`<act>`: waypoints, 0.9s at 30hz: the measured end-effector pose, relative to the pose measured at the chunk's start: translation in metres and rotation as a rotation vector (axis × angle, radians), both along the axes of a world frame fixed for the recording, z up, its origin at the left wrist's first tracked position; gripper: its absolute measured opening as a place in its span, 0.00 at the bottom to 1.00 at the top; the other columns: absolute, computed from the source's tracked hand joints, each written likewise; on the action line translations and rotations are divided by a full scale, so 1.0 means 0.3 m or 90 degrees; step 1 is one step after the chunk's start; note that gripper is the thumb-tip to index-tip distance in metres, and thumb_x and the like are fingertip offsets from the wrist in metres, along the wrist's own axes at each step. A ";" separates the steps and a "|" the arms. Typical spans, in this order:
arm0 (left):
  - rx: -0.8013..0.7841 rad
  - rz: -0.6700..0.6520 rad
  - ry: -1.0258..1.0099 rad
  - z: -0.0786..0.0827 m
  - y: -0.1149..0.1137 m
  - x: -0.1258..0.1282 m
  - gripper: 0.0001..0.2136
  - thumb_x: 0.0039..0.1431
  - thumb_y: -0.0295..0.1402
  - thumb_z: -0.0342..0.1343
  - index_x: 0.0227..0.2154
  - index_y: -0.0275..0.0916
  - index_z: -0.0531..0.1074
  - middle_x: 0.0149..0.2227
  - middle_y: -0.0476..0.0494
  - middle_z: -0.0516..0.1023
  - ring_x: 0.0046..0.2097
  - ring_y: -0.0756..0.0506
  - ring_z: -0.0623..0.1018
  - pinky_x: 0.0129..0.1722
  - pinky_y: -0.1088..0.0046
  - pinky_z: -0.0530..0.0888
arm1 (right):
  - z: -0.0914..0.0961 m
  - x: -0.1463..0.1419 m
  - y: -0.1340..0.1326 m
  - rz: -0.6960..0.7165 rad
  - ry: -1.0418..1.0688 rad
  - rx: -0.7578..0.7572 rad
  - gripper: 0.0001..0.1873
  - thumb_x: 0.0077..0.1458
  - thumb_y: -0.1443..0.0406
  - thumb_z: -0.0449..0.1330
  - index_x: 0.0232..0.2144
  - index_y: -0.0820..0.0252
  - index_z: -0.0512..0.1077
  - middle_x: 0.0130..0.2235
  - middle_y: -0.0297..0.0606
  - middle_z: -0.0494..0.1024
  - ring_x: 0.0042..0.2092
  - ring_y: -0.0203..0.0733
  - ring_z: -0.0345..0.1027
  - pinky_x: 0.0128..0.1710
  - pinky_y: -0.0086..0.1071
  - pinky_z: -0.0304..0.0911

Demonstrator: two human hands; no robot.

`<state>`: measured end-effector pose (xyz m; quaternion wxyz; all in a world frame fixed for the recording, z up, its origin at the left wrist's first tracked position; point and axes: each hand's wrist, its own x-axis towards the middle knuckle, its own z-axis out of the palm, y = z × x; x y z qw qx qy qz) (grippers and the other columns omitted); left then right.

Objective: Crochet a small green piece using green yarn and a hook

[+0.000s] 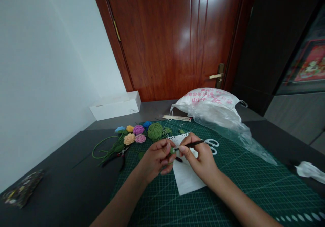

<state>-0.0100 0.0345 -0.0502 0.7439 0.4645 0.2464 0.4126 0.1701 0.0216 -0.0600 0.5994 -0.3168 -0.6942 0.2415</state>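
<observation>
My left hand (154,159) is clamped on a small green bit (172,150) near the middle of the frame, pinched in the fingers. My right hand (199,156) is just beside it, clamped on a thin black tool (191,145) whose tip reaches that bit. Below them lies a sheet of paper (185,176) on a green cutting mat (152,200). Scissors (211,145) sit just past my right hand; crocheted flowers (132,135), a green yarn ball (155,131) and pliers (119,156) lie left of centre.
</observation>
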 end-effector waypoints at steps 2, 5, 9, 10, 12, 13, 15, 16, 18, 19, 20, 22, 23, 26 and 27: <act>-0.005 0.023 -0.007 0.002 0.002 -0.003 0.10 0.62 0.37 0.64 0.35 0.36 0.72 0.22 0.51 0.67 0.19 0.56 0.57 0.14 0.84 0.59 | -0.001 0.006 0.001 -0.013 0.061 -0.030 0.12 0.67 0.59 0.58 0.30 0.55 0.69 0.26 0.32 0.74 0.28 0.39 0.69 0.30 0.32 0.63; -0.006 0.059 -0.022 0.004 0.001 -0.004 0.09 0.62 0.36 0.64 0.35 0.36 0.72 0.25 0.50 0.68 0.21 0.55 0.59 0.17 0.84 0.61 | -0.004 0.009 0.001 -0.020 0.133 -0.069 0.10 0.67 0.59 0.59 0.32 0.54 0.68 0.26 0.32 0.74 0.27 0.38 0.67 0.28 0.31 0.62; -0.003 0.074 -0.032 0.009 -0.007 0.000 0.10 0.60 0.36 0.66 0.35 0.36 0.72 0.25 0.50 0.68 0.21 0.55 0.60 0.18 0.83 0.63 | -0.009 0.000 -0.005 -0.004 0.127 -0.068 0.10 0.66 0.59 0.60 0.32 0.54 0.68 0.27 0.33 0.75 0.27 0.38 0.67 0.27 0.31 0.62; -0.003 0.074 -0.033 0.010 -0.009 0.002 0.10 0.60 0.36 0.66 0.35 0.36 0.72 0.25 0.50 0.69 0.21 0.55 0.60 0.18 0.83 0.63 | -0.009 -0.003 -0.006 -0.002 0.125 -0.065 0.11 0.66 0.59 0.60 0.31 0.54 0.69 0.27 0.33 0.75 0.27 0.38 0.67 0.27 0.31 0.63; -0.005 0.071 -0.034 0.011 -0.013 0.005 0.10 0.60 0.35 0.67 0.35 0.36 0.72 0.26 0.49 0.70 0.21 0.55 0.60 0.18 0.83 0.63 | -0.009 -0.008 -0.008 -0.004 0.130 -0.061 0.11 0.66 0.60 0.60 0.31 0.54 0.69 0.27 0.33 0.75 0.27 0.38 0.67 0.27 0.31 0.63; -0.006 0.068 -0.034 0.010 -0.014 0.006 0.10 0.59 0.35 0.67 0.34 0.36 0.72 0.26 0.49 0.70 0.21 0.55 0.60 0.17 0.83 0.63 | -0.009 -0.009 -0.009 -0.006 0.134 -0.060 0.11 0.66 0.60 0.60 0.31 0.54 0.69 0.27 0.33 0.75 0.27 0.38 0.67 0.27 0.31 0.63; -0.008 0.064 -0.034 0.008 -0.015 0.007 0.10 0.59 0.35 0.67 0.34 0.36 0.72 0.26 0.49 0.71 0.21 0.55 0.60 0.17 0.83 0.64 | -0.010 -0.010 -0.010 -0.009 0.139 -0.061 0.11 0.66 0.60 0.60 0.30 0.54 0.69 0.27 0.33 0.75 0.27 0.38 0.67 0.28 0.31 0.64; -0.009 0.063 -0.034 0.006 -0.015 0.008 0.11 0.59 0.35 0.67 0.34 0.36 0.72 0.26 0.49 0.71 0.21 0.55 0.59 0.17 0.83 0.64 | -0.011 -0.010 -0.010 -0.010 0.137 -0.063 0.11 0.66 0.60 0.60 0.30 0.54 0.69 0.27 0.33 0.75 0.27 0.37 0.67 0.28 0.31 0.64; -0.010 0.059 -0.034 0.003 -0.015 0.008 0.11 0.59 0.36 0.67 0.34 0.36 0.71 0.25 0.49 0.71 0.21 0.55 0.59 0.17 0.83 0.64 | -0.014 -0.011 -0.011 -0.013 0.131 -0.068 0.11 0.66 0.60 0.60 0.30 0.54 0.69 0.27 0.33 0.75 0.26 0.37 0.67 0.27 0.31 0.64; -0.011 0.058 -0.034 0.002 -0.015 0.008 0.11 0.59 0.36 0.67 0.34 0.36 0.71 0.25 0.49 0.71 0.21 0.55 0.59 0.17 0.83 0.64 | -0.015 -0.011 -0.011 -0.015 0.130 -0.070 0.11 0.66 0.60 0.60 0.30 0.55 0.69 0.26 0.33 0.75 0.26 0.37 0.67 0.27 0.31 0.64; -0.012 0.056 -0.034 0.001 -0.015 0.008 0.11 0.59 0.36 0.67 0.34 0.36 0.71 0.25 0.49 0.70 0.21 0.55 0.60 0.17 0.83 0.64 | -0.016 -0.012 -0.011 -0.017 0.132 -0.074 0.12 0.66 0.59 0.60 0.30 0.55 0.69 0.26 0.33 0.75 0.26 0.37 0.67 0.26 0.31 0.64; -0.014 0.052 -0.034 0.000 -0.016 0.008 0.11 0.59 0.36 0.67 0.35 0.37 0.71 0.25 0.50 0.70 0.21 0.55 0.60 0.17 0.83 0.64 | -0.017 -0.013 -0.010 -0.020 0.142 -0.084 0.13 0.66 0.58 0.60 0.29 0.55 0.69 0.25 0.32 0.75 0.25 0.37 0.67 0.26 0.31 0.64; -0.014 0.050 -0.034 0.000 -0.016 0.008 0.11 0.59 0.36 0.67 0.35 0.37 0.72 0.25 0.50 0.70 0.21 0.55 0.60 0.17 0.83 0.64 | -0.016 -0.014 -0.009 -0.021 0.148 -0.089 0.13 0.66 0.58 0.60 0.29 0.55 0.68 0.25 0.32 0.75 0.24 0.37 0.67 0.25 0.31 0.64; -0.016 0.050 -0.034 0.002 -0.016 0.007 0.10 0.60 0.36 0.66 0.35 0.36 0.72 0.25 0.49 0.71 0.21 0.55 0.60 0.17 0.83 0.64 | -0.013 -0.014 -0.007 -0.017 0.165 -0.100 0.14 0.65 0.56 0.61 0.30 0.54 0.68 0.25 0.32 0.75 0.24 0.37 0.67 0.25 0.31 0.64; -0.016 0.050 -0.034 0.003 -0.016 0.006 0.10 0.60 0.36 0.66 0.36 0.36 0.72 0.25 0.49 0.71 0.21 0.55 0.60 0.17 0.83 0.64 | -0.011 -0.013 -0.007 -0.013 0.168 -0.102 0.14 0.65 0.55 0.61 0.30 0.54 0.68 0.25 0.32 0.76 0.24 0.37 0.68 0.25 0.30 0.64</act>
